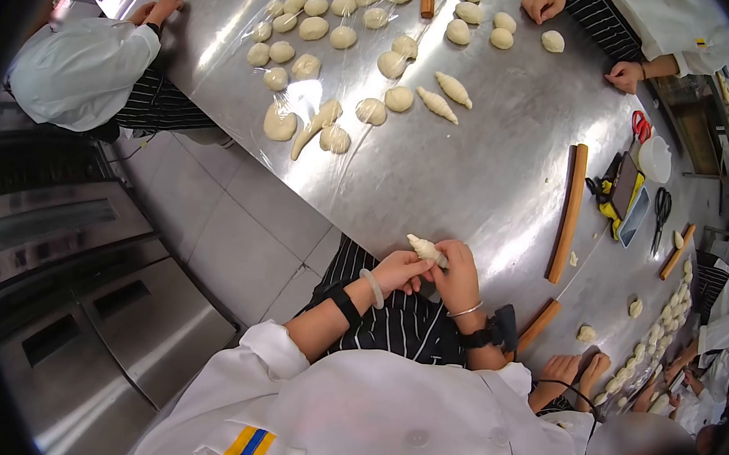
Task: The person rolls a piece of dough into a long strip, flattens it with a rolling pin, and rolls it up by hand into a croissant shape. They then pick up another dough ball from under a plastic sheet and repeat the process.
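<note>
At the table's near edge, a pale spiral-rolled piece of dough (425, 249) with a tapered tip is held between my hands. My left hand (402, 272) has its fingers closed at the lower side of the roll. On the other end, my right hand (458, 276) curls its fingers and thumb round the dough, hiding part of it. Two similar rolled dough pieces, one (453, 89) beside the other (437, 105), lie farther up on the steel table (473, 172).
Several dough balls (313, 29) lie under clear plastic film at the upper left. A wooden rolling pin (569, 212) is on the right, near black scissors (662, 210) and a white tub (655, 159). Co-workers stand around the table; one person's hand (545, 1) rests at the top.
</note>
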### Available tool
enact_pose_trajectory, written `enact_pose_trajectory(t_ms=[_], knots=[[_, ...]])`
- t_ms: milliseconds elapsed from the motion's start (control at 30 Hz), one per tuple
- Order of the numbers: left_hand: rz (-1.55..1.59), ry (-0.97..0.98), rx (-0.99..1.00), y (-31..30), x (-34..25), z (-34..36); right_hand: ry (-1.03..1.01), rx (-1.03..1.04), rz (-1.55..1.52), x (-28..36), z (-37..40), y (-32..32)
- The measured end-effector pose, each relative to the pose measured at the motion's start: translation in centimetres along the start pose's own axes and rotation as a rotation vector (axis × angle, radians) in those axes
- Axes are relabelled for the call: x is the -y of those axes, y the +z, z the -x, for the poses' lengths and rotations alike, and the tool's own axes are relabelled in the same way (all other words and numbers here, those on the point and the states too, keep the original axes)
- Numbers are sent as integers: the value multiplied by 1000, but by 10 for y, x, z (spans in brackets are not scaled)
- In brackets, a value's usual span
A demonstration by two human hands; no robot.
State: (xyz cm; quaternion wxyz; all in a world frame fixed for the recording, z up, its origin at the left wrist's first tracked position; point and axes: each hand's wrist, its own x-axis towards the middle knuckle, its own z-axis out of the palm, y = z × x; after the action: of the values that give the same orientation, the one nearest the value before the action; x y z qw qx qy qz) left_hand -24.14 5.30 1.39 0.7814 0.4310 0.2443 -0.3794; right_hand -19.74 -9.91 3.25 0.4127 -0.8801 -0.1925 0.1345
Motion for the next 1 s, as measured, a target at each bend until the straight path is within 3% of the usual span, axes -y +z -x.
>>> enact_pose_trajectory(t_ms=[167,233,333,467,533,800,900,1000], knots=[[-5,106,24,0,-1,-1,-104,-73,26,24,-2,-14],[-2,178,42,1,-12,5,-43,-57,-203,37,-3,-26],[-58,235,91,-1,-27,14,26,-33,-285,40,-5,-47],[-152,329,134,5,-55,35,9,-100,-367,54,-12,-58],[-264,425,142,11,-68,45,-70,-33,-338,73,-16,-65],[-239,347,335,32,-136,80,-97,-213,-396,119,-23,-83],[-64,366,376,34,-148,88,-37,-265,-473,131,-26,-81],[-12,380,312,37,-160,98,-72,-291,-518,137,-35,-75]])
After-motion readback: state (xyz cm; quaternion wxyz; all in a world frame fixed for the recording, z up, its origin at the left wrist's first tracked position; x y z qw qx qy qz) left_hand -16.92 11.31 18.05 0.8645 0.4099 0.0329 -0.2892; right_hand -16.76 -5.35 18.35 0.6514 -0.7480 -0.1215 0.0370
